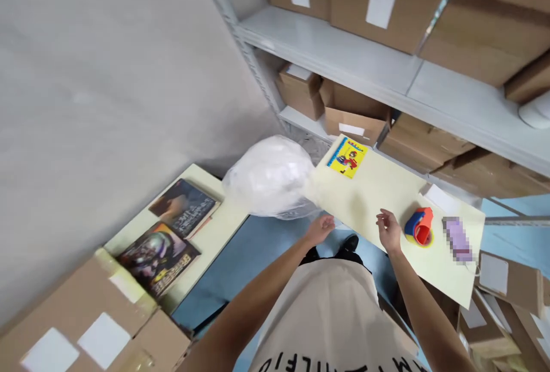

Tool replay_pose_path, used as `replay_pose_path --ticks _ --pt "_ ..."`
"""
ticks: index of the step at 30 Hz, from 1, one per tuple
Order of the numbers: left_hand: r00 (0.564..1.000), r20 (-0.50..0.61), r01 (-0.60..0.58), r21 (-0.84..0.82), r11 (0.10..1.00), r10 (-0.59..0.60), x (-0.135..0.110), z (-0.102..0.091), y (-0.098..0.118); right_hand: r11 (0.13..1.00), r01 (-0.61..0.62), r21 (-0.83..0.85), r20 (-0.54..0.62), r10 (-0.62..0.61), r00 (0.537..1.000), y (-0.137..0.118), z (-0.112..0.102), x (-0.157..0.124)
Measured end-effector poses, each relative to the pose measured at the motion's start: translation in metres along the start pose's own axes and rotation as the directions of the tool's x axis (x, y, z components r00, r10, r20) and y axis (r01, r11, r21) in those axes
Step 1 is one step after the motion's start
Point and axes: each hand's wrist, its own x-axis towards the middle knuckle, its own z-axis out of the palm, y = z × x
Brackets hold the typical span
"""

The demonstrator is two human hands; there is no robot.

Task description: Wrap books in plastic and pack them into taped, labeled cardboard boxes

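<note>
My left hand [320, 228] hovers at the near edge of a pale yellow table [387, 188], fingers loosely curled, holding nothing. Over the same table my right hand [389, 230] has its fingers slightly apart and empty, just left of a red and blue tape dispenser [420, 226]. A small yellow picture book [348, 157] lies at the table's far left corner. A large bag of clear plastic with white filling [270, 177] rests between the two tables, left of my left hand.
A second pale table [210, 234] on the left carries two dark books [184, 206] [160, 256]. Cardboard boxes [86, 320] stand at lower left and fill the grey shelves [344, 51] behind. A white label [442, 199] lies by the dispenser. The floor is blue.
</note>
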Motion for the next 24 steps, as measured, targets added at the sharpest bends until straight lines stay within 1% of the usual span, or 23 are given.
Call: replay_pose_path --ticks 2,3,5,6,8,9,11,13,14,15,17,19,24 --pt "0.997 -0.074 0.005 -0.026 1.000 -0.007 -0.015 -0.032 -0.016 0.999 0.047 -0.008 0.123 -0.045 0.991 -0.020 0.033 -0.007" --pt "0.994 -0.106 0.008 -0.039 0.999 -0.012 -0.022 -0.048 -0.025 0.997 0.073 -0.017 0.186 -0.068 0.980 -0.029 0.050 -0.011" --pt "0.986 -0.166 0.016 -0.061 0.998 -0.026 -0.036 -0.076 -0.042 0.991 0.128 -0.039 0.317 -0.109 0.942 -0.047 0.082 -0.020" --pt "0.981 -0.193 0.022 -0.070 0.997 -0.035 -0.043 -0.089 -0.051 0.986 0.159 -0.051 0.385 -0.128 0.914 -0.055 0.097 -0.025" --pt "0.970 -0.237 0.037 -0.089 0.995 -0.058 -0.055 -0.109 -0.065 0.968 0.240 -0.080 0.525 -0.164 0.835 -0.069 0.124 -0.032" --pt "0.965 -0.253 0.044 -0.100 0.994 -0.068 -0.060 -0.117 -0.072 0.950 0.296 -0.099 0.599 -0.181 0.780 -0.076 0.135 -0.035" --pt "0.956 -0.282 0.041 -0.124 0.991 -0.075 -0.068 -0.130 -0.081 0.898 0.418 -0.139 0.733 -0.191 0.653 -0.088 0.155 -0.039" --pt "0.947 -0.314 0.018 -0.149 0.989 -0.065 -0.072 -0.141 -0.087 0.847 0.506 -0.164 0.822 -0.166 0.545 -0.098 0.171 -0.038" --pt "0.942 -0.330 0.004 -0.160 0.987 -0.057 -0.073 -0.145 -0.088 0.829 0.532 -0.171 0.849 -0.150 0.507 -0.103 0.178 -0.036" --pt "0.938 -0.343 -0.010 -0.171 0.985 -0.050 -0.072 -0.150 -0.089 0.819 0.546 -0.175 0.868 -0.134 0.479 -0.107 0.184 -0.033" --pt "0.932 -0.359 -0.030 -0.193 0.981 -0.042 -0.067 -0.160 -0.087 0.804 0.566 -0.183 0.890 -0.109 0.442 -0.115 0.198 -0.024" --pt "0.927 -0.372 -0.037 -0.215 0.976 -0.047 -0.057 -0.171 -0.083 0.787 0.584 -0.198 0.900 -0.090 0.427 -0.122 0.213 -0.012" --pt "0.898 -0.428 -0.012 -0.250 0.968 -0.099 -0.021 -0.197 -0.062 0.768 0.599 -0.229 0.893 -0.080 0.444 -0.135 0.267 0.026"
